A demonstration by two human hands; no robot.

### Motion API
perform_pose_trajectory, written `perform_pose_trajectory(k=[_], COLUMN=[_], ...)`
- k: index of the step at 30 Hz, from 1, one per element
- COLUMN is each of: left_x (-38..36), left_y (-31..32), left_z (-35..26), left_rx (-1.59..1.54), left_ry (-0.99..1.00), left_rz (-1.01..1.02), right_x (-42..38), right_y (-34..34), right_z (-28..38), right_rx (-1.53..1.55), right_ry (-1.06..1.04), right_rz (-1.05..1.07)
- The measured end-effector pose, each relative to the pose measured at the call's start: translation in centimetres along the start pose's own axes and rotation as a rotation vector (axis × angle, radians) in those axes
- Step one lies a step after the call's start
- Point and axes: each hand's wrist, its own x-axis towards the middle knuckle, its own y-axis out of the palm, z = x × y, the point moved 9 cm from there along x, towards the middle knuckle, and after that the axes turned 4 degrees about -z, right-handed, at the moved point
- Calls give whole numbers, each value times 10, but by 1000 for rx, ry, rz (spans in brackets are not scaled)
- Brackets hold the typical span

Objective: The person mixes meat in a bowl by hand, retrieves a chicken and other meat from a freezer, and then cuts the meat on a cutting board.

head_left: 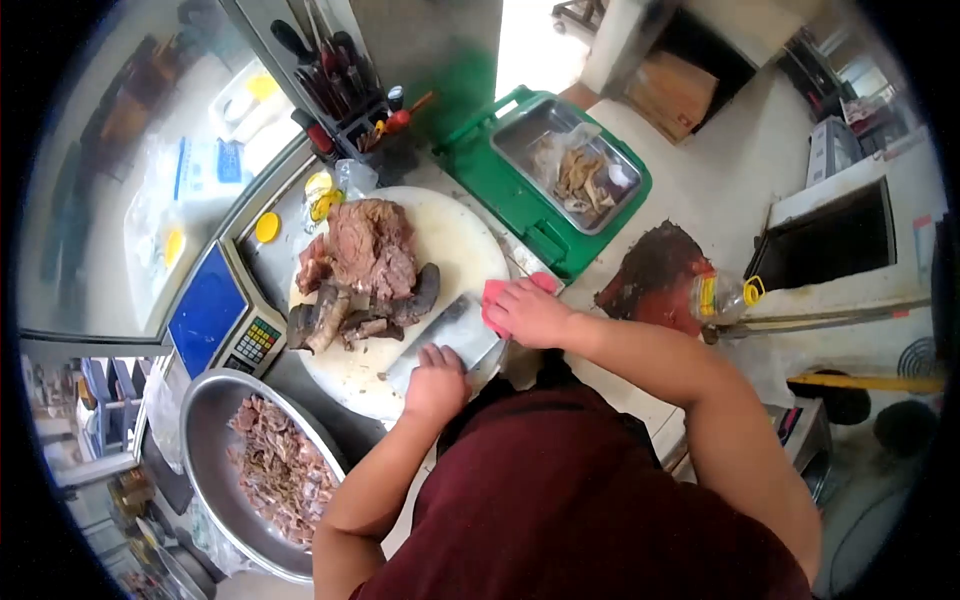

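A broad cleaver (462, 335) lies flat at the near edge of a round white chopping board (465, 230). My left hand (437, 385) is closed at the blade's near side, fingertips on the metal and thumb hidden. My right hand (530, 312) is closed on a pinkish-red cloth (545, 282) at the blade's right end. The cleaver's handle cannot be made out. Just beyond the blade sit a large chunk of brown cooked meat (370, 245) and darker, long pieces of meat (325, 318).
Left of the board are a scale (208, 312) and a steel basin (205, 490) of chopped meat (280, 470). Behind stands a knife rack (350, 115). A green bin (470, 150) bears a metal tray (515, 140) with scraps. An oil bottle (722, 295) is at right.
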Motion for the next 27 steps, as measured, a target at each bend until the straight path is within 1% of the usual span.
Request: perform_pose_trajectory(k=[2,3,4,5,6,7,8,10,12,14,16,18,20,22,24,25,27], left_x=[-14,-12,-9,-7,-7,-5,-3,5,12,17,20,20,20,20,21,22,22], left_y=[-52,-66,-74,-73,-70,-71,-71,-72,-80,-82,-85,-88,-91,-86,-83,-84,-85], left_z=[7,12,15,20,26,30,35,40,51,57,60,58,56,56,51,51,52], left_rx=[-128,-203,-200,-208,-217,-178,-176,-155,-197,-213,-208,-205,-212,-196,-186,-185,-180], left_ry=[-121,-150,-171,-224,-276,-280,-299,-238,-269,-292,-306,-313,-338,-332,-309,-306,-304], left_rz=[-229,-229,-232,-162,-91,-152,-150,-146,-111,-72,-74,-76,-43,-51,-48,-49,-53], right_x=[10,18,23,25,31,35,39,46,51,49,46,36,33,33,41,45,53], right_y=[-1,-16,-24,-25,-27,-26,-26,-31,-42,-41,-54,-52,-64,-61,-48,-43,-36], right_z=[-6,-5,-5,-8,-11,-14,-16,-22,-29,-38,-50,-63,-69,-66,-48,-33,-15], right_rx=[188,191,220,249,253,302,354,319,253,252,266,284,291,281,197,174,148], right_ry=[37,14,46,82,67,54,39,-8,-59,-99,-173,-181,-217,-229,-221,-267,-236], right_rz=[218,223,314,402,401,431,464,444,345,319,160,178,41,52,123,104,113])
